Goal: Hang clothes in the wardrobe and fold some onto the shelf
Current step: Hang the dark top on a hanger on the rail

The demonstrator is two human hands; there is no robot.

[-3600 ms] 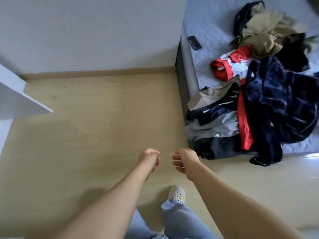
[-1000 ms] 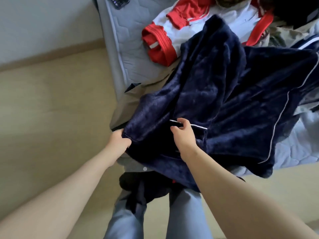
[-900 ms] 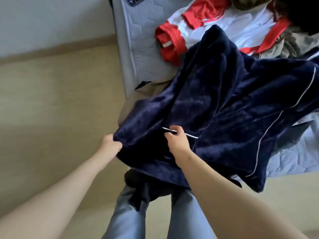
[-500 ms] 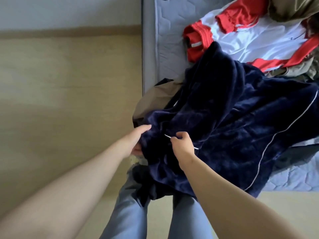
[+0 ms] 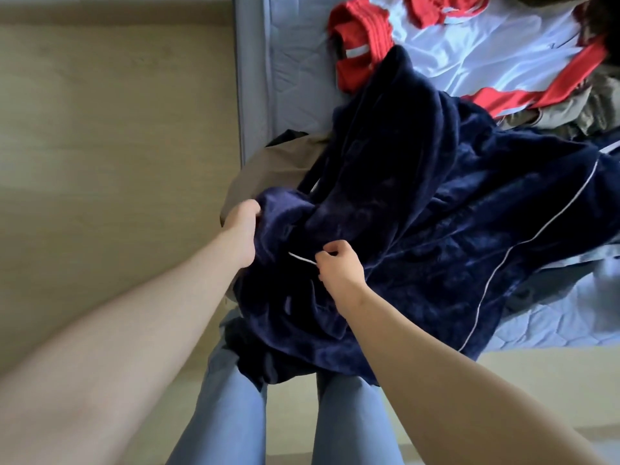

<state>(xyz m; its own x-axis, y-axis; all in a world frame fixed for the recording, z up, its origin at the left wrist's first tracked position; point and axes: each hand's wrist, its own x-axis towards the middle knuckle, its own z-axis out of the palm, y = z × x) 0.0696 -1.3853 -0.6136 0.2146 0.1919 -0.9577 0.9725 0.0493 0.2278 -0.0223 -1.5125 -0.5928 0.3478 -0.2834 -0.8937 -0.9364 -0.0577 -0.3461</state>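
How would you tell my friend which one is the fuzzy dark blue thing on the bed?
Look at the grey quilted mattress heaped with clothes. At its near edge the left hand and right hand grip the navy plush garment. It alone is fuzzy and dark blue with thin white piping, unlike the smooth red-and-white top behind it.

Since 3.6 s ago, empty hands reached navy fleece robe (image 5: 419, 213): L hand (image 5: 243, 223) regripped bunched edge, R hand (image 5: 339, 270) pinches white piping (image 5: 302, 257).

No text, label, brand or number can be read on anything here.
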